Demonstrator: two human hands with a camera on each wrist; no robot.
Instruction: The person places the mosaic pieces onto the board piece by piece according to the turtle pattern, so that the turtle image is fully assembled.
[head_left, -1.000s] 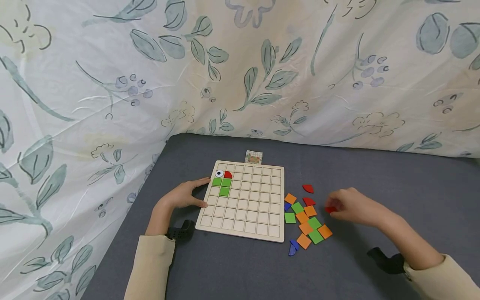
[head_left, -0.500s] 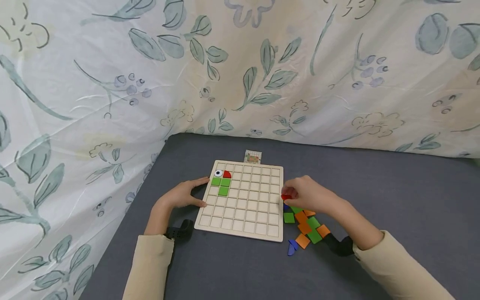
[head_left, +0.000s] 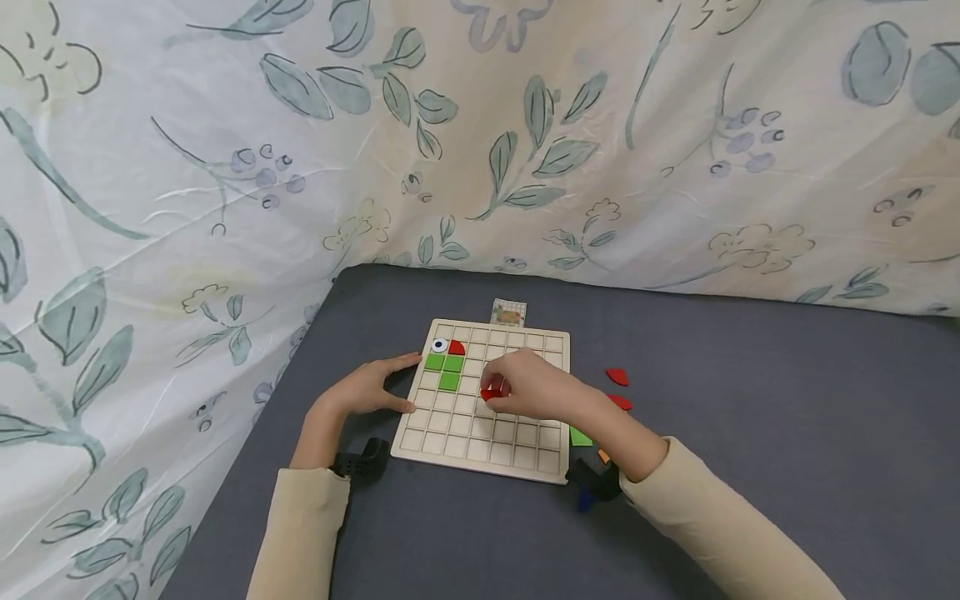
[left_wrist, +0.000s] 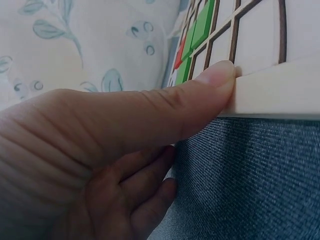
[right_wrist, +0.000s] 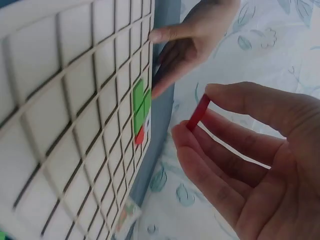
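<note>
A pale wooden grid board (head_left: 480, 450) lies on the dark cloth. Its upper left cells hold an eye tile (head_left: 438, 346), a red quarter-round tile (head_left: 457, 347) and green square tiles (head_left: 448, 381). At the board's left edge rests my left hand (head_left: 367, 387), thumb and forefinger spread; in the left wrist view its thumb (left_wrist: 200, 95) presses the board's side. Over the middle of the board my right hand (head_left: 532, 385) pinches another red tile (right_wrist: 199, 112) between thumb and fingertips, seen edge-on in the right wrist view.
Right of the board lie two red tiles (head_left: 617, 377), a green tile (head_left: 581, 437) and a blue tile (head_left: 586, 500), partly covered by the right forearm. A small pattern card (head_left: 508, 312) sits behind the board's far edge. A floral curtain (head_left: 675, 167) hangs at the back and left.
My right hand has moved left with the red tile, from beyond the loose tiles to over the board's middle. The left hand has stayed at the board's edge.
</note>
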